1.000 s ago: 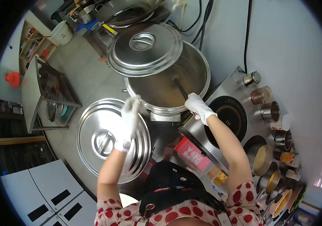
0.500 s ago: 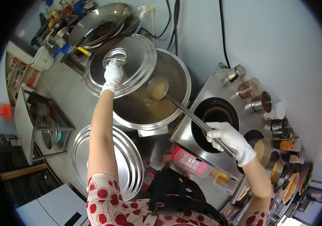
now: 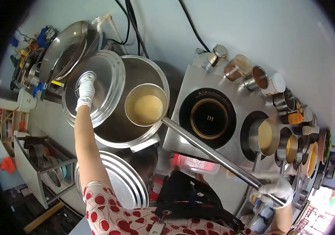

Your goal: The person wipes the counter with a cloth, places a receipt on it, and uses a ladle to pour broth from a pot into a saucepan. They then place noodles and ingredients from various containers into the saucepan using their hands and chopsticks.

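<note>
My gloved left hand [image 3: 85,91] grips the handle of a large metal lid [image 3: 107,78], holding it tilted over the left side of a big stockpot [image 3: 163,78]. Wrapped round the end of a long steel handle is my gloved right hand [image 3: 274,189]. That handle belongs to a deep ladle [image 3: 147,105], which holds pale yellowish broth [image 3: 148,110]. The ladle's bowl is level above the stockpot's right part, near the rim. Inside the pot the lower contents are mostly hidden by the lid and ladle.
Right of the pot is a black induction hob [image 3: 208,117] in a steel counter. A saucepan [image 3: 267,137] of yellow liquid stands farther right. Jars and metal canisters [image 3: 255,78] line the wall. Another large round lid [image 3: 124,184] lies below the stockpot.
The ladle has come up out of the pot, filled with broth, and my right hand has moved down and right with its handle. My view has shifted right; my left hand still holds the lid.
</note>
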Demonstrator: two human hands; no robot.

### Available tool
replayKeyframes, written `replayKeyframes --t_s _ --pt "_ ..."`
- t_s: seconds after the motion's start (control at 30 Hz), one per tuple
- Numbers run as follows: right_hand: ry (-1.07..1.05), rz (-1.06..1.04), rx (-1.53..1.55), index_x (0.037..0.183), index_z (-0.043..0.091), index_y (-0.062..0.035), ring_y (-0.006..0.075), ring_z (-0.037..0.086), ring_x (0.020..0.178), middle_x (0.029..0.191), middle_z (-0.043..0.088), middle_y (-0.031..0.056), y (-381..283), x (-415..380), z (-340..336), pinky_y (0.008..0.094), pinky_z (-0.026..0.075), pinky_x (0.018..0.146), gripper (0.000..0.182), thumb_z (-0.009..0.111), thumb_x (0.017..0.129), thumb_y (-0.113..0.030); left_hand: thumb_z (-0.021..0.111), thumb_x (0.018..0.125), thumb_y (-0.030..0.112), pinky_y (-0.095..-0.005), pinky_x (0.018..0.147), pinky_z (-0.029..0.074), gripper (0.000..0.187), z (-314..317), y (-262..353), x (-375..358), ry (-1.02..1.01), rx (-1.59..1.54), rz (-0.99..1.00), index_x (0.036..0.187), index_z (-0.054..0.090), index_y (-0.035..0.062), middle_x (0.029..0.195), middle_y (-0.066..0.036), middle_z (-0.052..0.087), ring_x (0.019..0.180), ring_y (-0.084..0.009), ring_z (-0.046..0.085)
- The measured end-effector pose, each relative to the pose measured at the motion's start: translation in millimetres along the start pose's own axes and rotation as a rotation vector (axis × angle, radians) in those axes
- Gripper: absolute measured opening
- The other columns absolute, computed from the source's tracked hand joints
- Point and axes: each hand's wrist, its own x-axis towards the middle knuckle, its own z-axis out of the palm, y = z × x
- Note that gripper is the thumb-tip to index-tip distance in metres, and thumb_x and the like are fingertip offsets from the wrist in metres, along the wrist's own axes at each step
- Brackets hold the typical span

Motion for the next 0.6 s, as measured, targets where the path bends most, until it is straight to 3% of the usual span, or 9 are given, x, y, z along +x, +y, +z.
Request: replayKeyframes --t_s 0.07,0.1,0.13,0.2,0.23,0.4,0.43,0.53,0.6 --pt "0.148 -0.123 -0.165 0.136 0.037 0.0139 0.0094 0.045 0.045 0.073 0.056 0.0141 32.3 -31.1 -11.9 0.0217 0.032 0.037 0.060 0.055 0.078 0.011 0.047 0.090 0.023 -0.0388 0.089 0.045 0.028 13.8 -7.3 -0.6 0.054 -0.385 -0.092 0.102 0.066 0.0053 0.104 -0.019 0.065 0.103 -0.0302 0.061" --pt "0.169 -0.144 0.101 0.134 0.040 0.0149 0.0101 0.045 0.044 0.072 0.055 0.0162 44.6 -44.2 -14.6 0.0225 0.030 0.036 0.062 0.056 0.075 0.013 0.048 0.090 0.025 -0.0377 0.087 0.044 0.030 -17.2 19.6 -12.9 0.036 -0.311 -0.035 0.099 0.067 0.0039 0.096 -0.018 0.066 0.100 -0.0283 0.061" --pt "0.204 -0.174 0.191 0.132 0.041 0.0163 0.0109 0.046 0.044 0.071 0.056 0.0173 53.6 -59.0 -12.1 0.0220 0.029 0.036 0.061 0.058 0.073 0.012 0.060 0.076 0.001 -0.0414 0.098 0.043 0.032 -14.4 19.1 -14.7 -0.001 -0.249 0.035 0.107 0.065 0.0078 0.113 -0.017 0.062 0.111 -0.0340 0.056" --pt "0.192 -0.351 0.204 0.128 0.045 0.0172 0.0086 0.044 0.043 0.067 0.056 0.0128 84.3 -80.1 -19.2 0.0213 0.028 0.035 0.061 0.067 0.075 -0.002 0.061 0.076 0.002 -0.0421 0.097 0.043 0.031 -26.7 40.3 -29.9 -0.037 -0.032 0.248 0.106 0.065 0.0089 0.111 -0.017 0.062 0.109 -0.0343 0.056" --pt "0.189 -0.351 0.217 0.128 0.045 0.0172 0.0086 0.044 0.043 0.067 0.056 0.0128 96.9 -90.0 -22.2 0.0213 0.028 0.035 0.061 0.067 0.075 -0.002 0.062 0.076 0.004 -0.0436 0.093 0.044 0.029 -32.0 57.5 -33.5 -0.163 -0.234 0.087 0.104 0.065 0.0097 0.107 -0.017 0.063 0.105 -0.0353 0.057" --pt "0.365 -0.668 0.117 0.131 0.043 0.0140 0.0069 0.044 0.043 0.068 0.056 0.0035 153.9 -145.2 -23.8 0.0205 0.036 0.039 0.054 0.061 0.087 -0.010 0.064 0.078 0.010 -0.0445 0.081 0.048 0.023 -19.0 113.8 -63.0 -0.033 -0.079 0.455 0.100 0.064 0.0077 0.098 -0.016 0.064 0.092 -0.0366 0.060" --pt "0.690 -0.755 0.248 0.134 0.033 0.0192 0.0068 0.038 0.035 0.062 0.054 0.0064 197.2 -154.4 -27.4 0.0219 0.031 0.033 0.062 0.060 0.086 -0.011 0.063 0.079 0.010 -0.0452 0.080 0.047 0.021 -20.8 126.1 -65.1 -0.052 -0.131 0.458 0.099 0.063 0.0064 0.098 -0.017 0.064 0.091 -0.0378 0.060" --pt "0.781 -0.745 0.203 0.123 0.042 0.0233 0.0078 0.049 0.040 0.069 0.061 0.0155 210.2 -168.9 -40.7 0.0173 0.033 0.031 0.070 0.074 0.073 -0.014 0.059 0.081 0.009 -0.0463 0.080 0.047 0.016 -22.2 141.4 -67.4 -0.087 -0.126 0.424 0.096 0.064 0.0058 0.097 -0.019 0.064 0.090 -0.0385 0.060" --pt "0.913 -0.673 0.105 0.123 0.050 0.0168 0.0044 0.038 0.038 0.063 0.055 0.0032 200.3 -169.5 -24.6 0.0210 0.028 0.036 0.078 0.078 0.071 -0.034 0.056 0.083 0.011 -0.0471 0.080 0.046 0.014 -7.4 149.5 -62.1 -0.060 -0.149 0.442 0.093 0.064 0.0052 0.097 -0.020 0.063 0.092 -0.0387 0.060"
